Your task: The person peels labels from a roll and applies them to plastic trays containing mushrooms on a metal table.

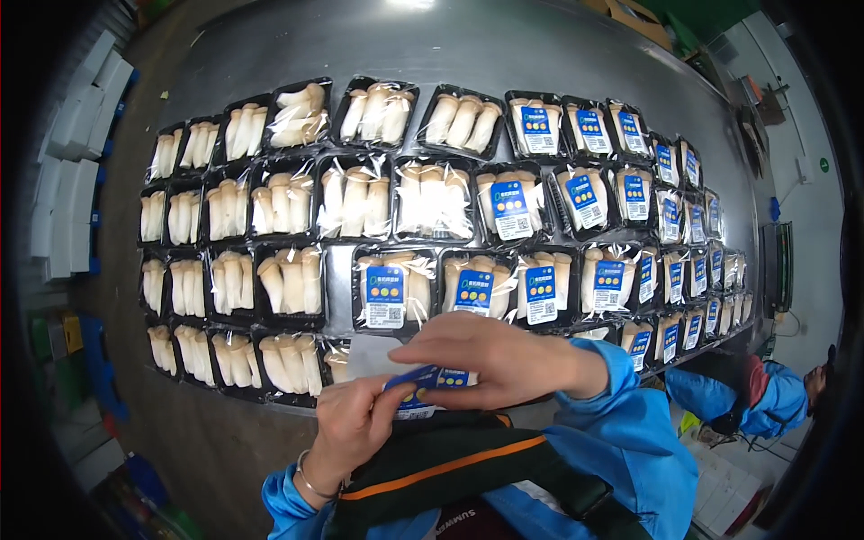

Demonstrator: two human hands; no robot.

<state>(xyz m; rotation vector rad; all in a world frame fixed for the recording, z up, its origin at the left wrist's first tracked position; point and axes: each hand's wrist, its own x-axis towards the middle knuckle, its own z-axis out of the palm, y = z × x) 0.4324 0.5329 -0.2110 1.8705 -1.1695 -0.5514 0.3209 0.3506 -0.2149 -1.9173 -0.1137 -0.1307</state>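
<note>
My left hand (pixel 354 418), a bangle on its wrist, pinches a few blue-and-white printed labels (pixel 413 398) between thumb and finger at the table's near edge. Over them lies my right hand (pixel 486 361), fingers pointing left and touching the labels; whether it grips one is hidden. Pale backing paper (pixel 378 354) shows just beyond my hands. Rows of black trays of king oyster mushrooms wrapped in clear film cover the steel table (pixel 304 40). Trays on the right, such as this labelled tray (pixel 385 290), bear blue-and-white labels; the unlabelled tray (pixel 290 287) and others on the left have none.
White foam boxes (pixel 71 209) are stacked beyond the table's left side, beside blue crates (pixel 101 371). Another person in a blue jacket (pixel 776 398) is at the far right. A cardboard box (pixel 631 20) sits at the far right edge of the table.
</note>
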